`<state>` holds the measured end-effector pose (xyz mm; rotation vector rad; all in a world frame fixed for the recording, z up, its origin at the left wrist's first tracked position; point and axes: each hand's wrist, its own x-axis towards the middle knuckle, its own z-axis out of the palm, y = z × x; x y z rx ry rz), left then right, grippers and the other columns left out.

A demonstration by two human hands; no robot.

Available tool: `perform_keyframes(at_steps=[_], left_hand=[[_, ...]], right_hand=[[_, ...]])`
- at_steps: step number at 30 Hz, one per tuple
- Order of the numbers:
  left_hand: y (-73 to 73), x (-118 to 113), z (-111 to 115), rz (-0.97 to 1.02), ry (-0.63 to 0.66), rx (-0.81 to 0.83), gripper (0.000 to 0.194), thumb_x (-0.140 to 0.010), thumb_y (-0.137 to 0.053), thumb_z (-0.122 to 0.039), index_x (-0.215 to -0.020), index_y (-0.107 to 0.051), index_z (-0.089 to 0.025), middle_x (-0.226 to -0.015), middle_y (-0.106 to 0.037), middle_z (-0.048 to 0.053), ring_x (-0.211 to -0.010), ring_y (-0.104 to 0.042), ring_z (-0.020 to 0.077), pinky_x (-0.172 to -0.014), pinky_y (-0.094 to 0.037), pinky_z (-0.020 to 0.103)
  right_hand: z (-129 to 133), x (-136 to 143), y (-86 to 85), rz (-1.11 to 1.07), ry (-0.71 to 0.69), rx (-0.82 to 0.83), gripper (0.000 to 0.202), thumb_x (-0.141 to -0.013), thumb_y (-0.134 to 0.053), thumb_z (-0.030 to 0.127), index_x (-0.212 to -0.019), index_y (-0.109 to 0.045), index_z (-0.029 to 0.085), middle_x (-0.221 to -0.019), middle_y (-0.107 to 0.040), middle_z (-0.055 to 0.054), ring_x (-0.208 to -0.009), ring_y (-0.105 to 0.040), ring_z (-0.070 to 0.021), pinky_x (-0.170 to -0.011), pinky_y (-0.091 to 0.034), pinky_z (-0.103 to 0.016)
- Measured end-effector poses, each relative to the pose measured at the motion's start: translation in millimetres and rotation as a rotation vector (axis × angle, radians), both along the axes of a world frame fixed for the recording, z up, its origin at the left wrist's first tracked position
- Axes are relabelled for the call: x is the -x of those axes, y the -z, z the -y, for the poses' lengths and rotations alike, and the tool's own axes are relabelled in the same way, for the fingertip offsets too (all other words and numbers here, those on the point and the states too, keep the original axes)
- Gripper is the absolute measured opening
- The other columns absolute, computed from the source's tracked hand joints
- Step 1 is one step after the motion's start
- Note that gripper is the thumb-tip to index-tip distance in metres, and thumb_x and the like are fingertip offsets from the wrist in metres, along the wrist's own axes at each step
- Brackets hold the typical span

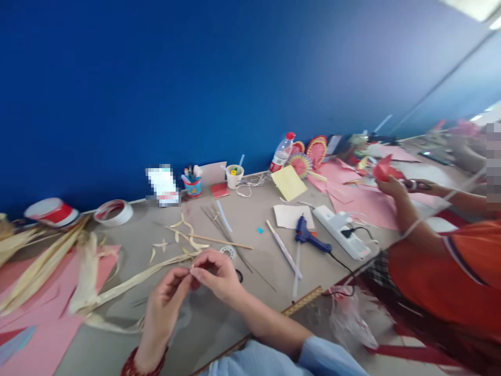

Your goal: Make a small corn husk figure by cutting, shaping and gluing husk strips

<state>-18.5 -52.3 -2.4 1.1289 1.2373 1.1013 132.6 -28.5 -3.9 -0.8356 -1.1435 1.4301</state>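
Observation:
Just above the near part of the grey table, my left hand [166, 297] and my right hand [217, 272] meet at the fingertips. Both are closed in a pinch, and what lies between the fingers is too small to make out. A red bracelet circles my left wrist. Behind the hands, a long pale strip of dried husk [146, 274] runs across the table. Small yellowish husk pieces [178, 228] lie further back, beside a thin wooden stick [223, 241] and several dark thin wires [219, 224]. A small clear tape roll [227, 253] is near my right hand.
A blue glue gun [309, 236] lies by a white power strip [340, 232]. Dried husks [50, 266] cover pink paper [58, 339] at left. A wide tape roll [113, 213], pen cup [192, 185] and bottle [282, 152] line the wall. At right, a person's hands [393, 188] hold red paper and scissors.

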Motion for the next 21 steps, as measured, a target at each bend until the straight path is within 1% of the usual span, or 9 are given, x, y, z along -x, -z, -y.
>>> perform_keyframes(at_steps=[3,7,9,11,14,15,16,19,21], left_hand=[[2.7,1,-2,-0.033,-0.030,0.036,0.029,-0.079,-0.072,-0.045,-0.088,-0.065,-0.018,-0.076,-0.069,0.001,-0.071,-0.064,0.0166,-0.068,-0.053,0.022],[3.2,3,-3,-0.093,-0.045,0.089,0.035,-0.076,-0.073,-0.048,-0.093,-0.066,-0.019,-0.085,-0.073,0.003,-0.075,-0.067,0.0187,-0.069,-0.055,0.023],[4.4,4,-5,-0.106,-0.042,0.087,0.037,-0.075,-0.074,-0.050,-0.095,-0.066,-0.019,-0.087,-0.074,0.004,-0.076,-0.067,0.0192,-0.070,-0.055,0.024],[5.6,5,-6,-0.111,-0.054,0.072,0.038,-0.074,-0.074,-0.050,-0.093,-0.066,-0.018,-0.087,-0.074,0.005,-0.075,-0.068,0.0202,-0.069,-0.056,0.025],[4.6,2,-5,-0.107,-0.054,0.031,0.035,-0.075,-0.074,-0.049,-0.089,-0.068,-0.018,-0.084,-0.074,0.005,-0.075,-0.068,0.0209,-0.068,-0.056,0.026],[3.3,0,-5,-0.099,-0.031,0.011,0.033,-0.076,-0.073,-0.048,-0.089,-0.068,-0.018,-0.084,-0.074,0.005,-0.074,-0.067,0.0203,-0.068,-0.055,0.026],[1.6,-1,-4,-0.081,-0.018,-0.013,0.030,-0.077,-0.073,-0.046,-0.087,-0.068,-0.018,-0.082,-0.074,0.004,-0.072,-0.067,0.0195,-0.068,-0.055,0.026],[-3.5,-6,-2,-0.061,-0.001,-0.052,0.022,-0.083,-0.069,-0.040,-0.087,-0.070,-0.019,-0.083,-0.074,0.004,-0.073,-0.066,0.0183,-0.069,-0.053,0.025],[-6.0,-8,-1,-0.072,-0.015,-0.100,0.020,-0.085,-0.067,-0.037,-0.087,-0.071,-0.018,-0.085,-0.073,0.005,-0.078,-0.066,0.0197,-0.074,-0.052,0.027]], right_hand=[[0,-2,1.3,0.053,0.001,-0.023,0.029,-0.083,-0.071,0.047,-0.081,-0.065,0.019,-0.081,-0.060,-0.001,-0.058,-0.063,-0.0124,-0.058,-0.055,-0.027],[1,-3,1.5,0.106,0.005,-0.022,0.031,-0.083,-0.071,0.049,-0.084,-0.065,0.019,-0.084,-0.060,-0.001,-0.061,-0.063,-0.0120,-0.061,-0.056,-0.026],[1,-2,2.3,0.095,0.013,-0.019,0.031,-0.084,-0.069,0.050,-0.084,-0.064,0.018,-0.087,-0.059,-0.001,-0.060,-0.062,-0.0109,-0.059,-0.055,-0.025],[1,-1,2.8,0.119,0.041,-0.056,0.030,-0.084,-0.068,0.048,-0.083,-0.064,0.019,-0.090,-0.060,-0.002,-0.063,-0.061,-0.0114,-0.059,-0.054,-0.025],[0,-1,0.9,0.230,0.138,-0.154,0.025,-0.085,-0.068,0.044,-0.078,-0.065,0.020,-0.086,-0.062,-0.003,-0.078,-0.061,-0.0162,-0.067,-0.053,-0.026],[0,-1,-0.4,0.252,0.161,-0.180,0.024,-0.086,-0.067,0.042,-0.077,-0.065,0.020,-0.083,-0.063,-0.003,-0.080,-0.061,-0.0174,-0.069,-0.053,-0.027],[1,-1,-2.0,0.258,0.169,-0.196,0.022,-0.087,-0.065,0.040,-0.077,-0.064,0.020,-0.082,-0.062,-0.003,-0.081,-0.060,-0.0178,-0.070,-0.052,-0.028],[2,-2,-6.5,0.229,0.144,-0.228,0.017,-0.089,-0.062,0.034,-0.078,-0.063,0.021,-0.083,-0.061,-0.004,-0.076,-0.059,-0.0172,-0.065,-0.050,-0.027],[3,-3,-8.1,0.275,0.155,-0.281,0.013,-0.090,-0.061,0.030,-0.080,-0.063,0.021,-0.082,-0.062,-0.004,-0.080,-0.060,-0.0188,-0.074,-0.049,-0.031]])
